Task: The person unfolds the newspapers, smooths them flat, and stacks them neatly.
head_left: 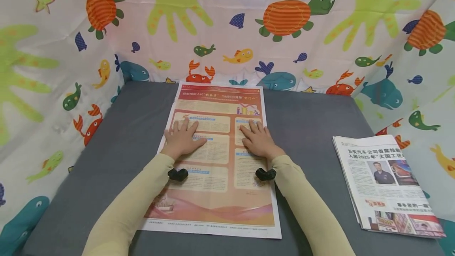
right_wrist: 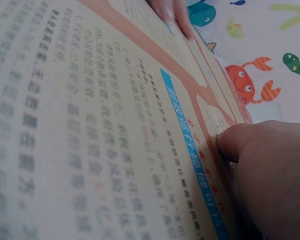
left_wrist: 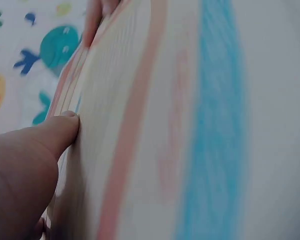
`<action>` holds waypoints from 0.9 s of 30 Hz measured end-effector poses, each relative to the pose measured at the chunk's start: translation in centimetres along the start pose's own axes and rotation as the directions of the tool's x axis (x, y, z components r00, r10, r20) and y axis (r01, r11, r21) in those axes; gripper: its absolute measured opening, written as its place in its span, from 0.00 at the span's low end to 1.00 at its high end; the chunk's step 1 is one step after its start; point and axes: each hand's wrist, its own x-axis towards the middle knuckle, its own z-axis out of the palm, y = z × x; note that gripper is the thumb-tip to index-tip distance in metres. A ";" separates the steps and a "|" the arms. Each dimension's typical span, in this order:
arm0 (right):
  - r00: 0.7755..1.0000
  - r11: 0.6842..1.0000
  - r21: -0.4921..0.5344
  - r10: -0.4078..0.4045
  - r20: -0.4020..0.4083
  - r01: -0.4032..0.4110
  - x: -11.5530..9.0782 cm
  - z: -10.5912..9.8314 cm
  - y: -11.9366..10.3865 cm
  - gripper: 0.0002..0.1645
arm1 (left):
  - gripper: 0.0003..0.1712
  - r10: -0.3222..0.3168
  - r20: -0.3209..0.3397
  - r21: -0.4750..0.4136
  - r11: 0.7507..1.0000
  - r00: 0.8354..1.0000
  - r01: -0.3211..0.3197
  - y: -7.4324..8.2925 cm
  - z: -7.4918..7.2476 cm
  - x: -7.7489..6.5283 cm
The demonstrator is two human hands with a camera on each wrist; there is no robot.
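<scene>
Left grip (head_left: 182, 139) and right grip (head_left: 260, 141) spread wide, pinching nothing!
Newspaper (head_left: 213, 159) lies beneath both, mid-way across the desk (head_left: 313, 129); looks like smoothing, so press lightly, evenly outward.

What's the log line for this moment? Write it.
left hand: resting on spread newspaper | right hand: resting on spread newspaper | newspaper pile: at right, untouched
</scene>
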 end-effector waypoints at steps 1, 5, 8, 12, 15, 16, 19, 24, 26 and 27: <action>1.000 1.000 -0.001 0.002 -0.002 -0.002 -0.1 0.0 0.1 0.36 | 0.53 -0.008 -0.005 -0.009 1.000 1.000 0.008 -0.9 -0.3 -0.4; 1.000 1.000 -0.018 0.005 -0.006 -0.005 -0.1 0.0 0.2 0.36 | 0.54 -0.036 -0.011 -0.058 0.998 0.999 0.036 -4.4 -0.9 -1.8; 1.000 1.000 -0.015 0.002 -0.008 -0.002 -0.2 0.0 0.1 0.36 | 0.55 -0.045 -0.019 -0.081 0.996 0.999 0.043 -6.5 -1.2 -2.8; 1.000 1.000 -0.001 -0.001 -0.010 0.001 -0.3 -0.1 0.0 0.36 | 0.54 -0.029 -0.044 -0.088 0.996 0.999 0.025 -8.8 -1.6 -4.0; 1.000 1.000 0.000 0.000 -0.002 0.000 -0.2 -0.1 -0.2 0.37 | 0.51 -0.021 -0.058 -0.090 0.996 0.998 0.015 -10.2 -1.6 -4.7; 1.000 1.000 0.000 -0.001 0.001 0.001 -0.2 -0.1 -0.3 0.37 | 0.51 -0.021 -0.061 -0.087 0.996 0.998 0.016 -10.7 -1.5 -4.9; 1.000 1.000 -0.003 -0.001 0.008 0.001 -0.2 -0.2 -0.3 0.36 | 0.48 -0.019 -0.067 -0.096 0.995 0.998 0.012 -11.8 -1.5 -5.6; 1.000 1.000 -0.010 0.004 0.013 -0.004 0.0 -0.3 -0.2 0.37 | 0.43 -0.002 -0.087 -0.121 0.993 0.996 -0.008 -12.9 -1.5 -6.3; 1.000 1.000 -0.013 0.005 0.022 -0.005 0.1 -0.4 -0.1 0.37 | 0.43 -0.001 -0.094 -0.130 0.991 0.996 -0.011 -13.0 -1.6 -6.4; 1.000 1.000 -0.012 0.006 0.028 -0.006 0.1 -0.4 -0.1 0.37 | 0.43 0.000 -0.096 -0.131 0.991 0.995 -0.013 -13.0 -1.6 -6.4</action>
